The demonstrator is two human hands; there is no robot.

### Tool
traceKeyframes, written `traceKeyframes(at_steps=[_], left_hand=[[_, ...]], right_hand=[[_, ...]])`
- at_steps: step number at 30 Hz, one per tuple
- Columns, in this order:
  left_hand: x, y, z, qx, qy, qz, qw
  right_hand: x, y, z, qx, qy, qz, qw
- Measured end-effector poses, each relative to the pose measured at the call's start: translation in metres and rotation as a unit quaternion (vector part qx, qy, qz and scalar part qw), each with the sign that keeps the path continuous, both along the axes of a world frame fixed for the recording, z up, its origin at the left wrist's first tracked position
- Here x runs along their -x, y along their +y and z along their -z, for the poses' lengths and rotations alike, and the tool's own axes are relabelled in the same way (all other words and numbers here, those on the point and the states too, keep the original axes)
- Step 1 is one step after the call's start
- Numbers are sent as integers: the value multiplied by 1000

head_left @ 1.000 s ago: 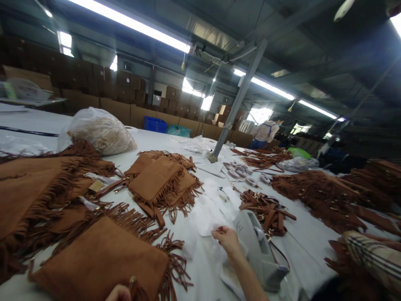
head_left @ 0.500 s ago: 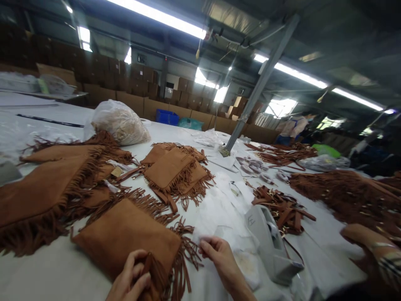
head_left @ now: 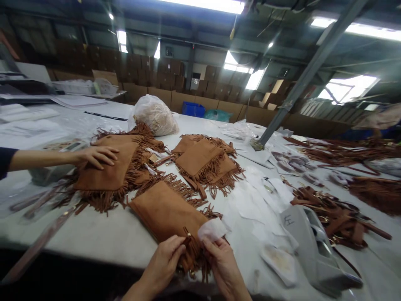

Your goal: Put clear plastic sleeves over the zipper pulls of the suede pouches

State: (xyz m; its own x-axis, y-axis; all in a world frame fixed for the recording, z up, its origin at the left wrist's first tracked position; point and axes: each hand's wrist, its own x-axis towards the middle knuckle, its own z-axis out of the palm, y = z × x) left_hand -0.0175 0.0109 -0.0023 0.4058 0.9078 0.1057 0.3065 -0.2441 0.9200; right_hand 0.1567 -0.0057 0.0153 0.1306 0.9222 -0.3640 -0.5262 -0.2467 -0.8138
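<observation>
A brown fringed pouch lies flat at the front of the white table. At its near corner my left hand is closed on a small brown tab with a bit of metal. My right hand pinches a piece of white paper just over the fringe at the pouch's right end. Behind it is a pile of similar pouches. More pouches lie to the left, with another person's hand resting on the top one.
A grey tape dispenser stands at the right, beside a heap of brown straps. Thin white sheets lie behind my right hand. A grey post rises from the table. A full plastic bag sits farther back.
The view has turned left. My right hand has come closer to my left hand, and white paper now shows in it. Another person's hand has come onto the left pouches.
</observation>
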Motion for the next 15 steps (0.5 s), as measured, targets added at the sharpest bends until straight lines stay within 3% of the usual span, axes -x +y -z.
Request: traceKeyframes(at_steps=[8, 15], left_hand=[[-3, -3, -3, 9, 6, -1, 1000], [-1, 6, 2, 89, -51, -28, 994]], right_hand=[[4, 5, 10, 48, 33, -10, 998], [13, 3, 0, 32, 20, -64, 997]])
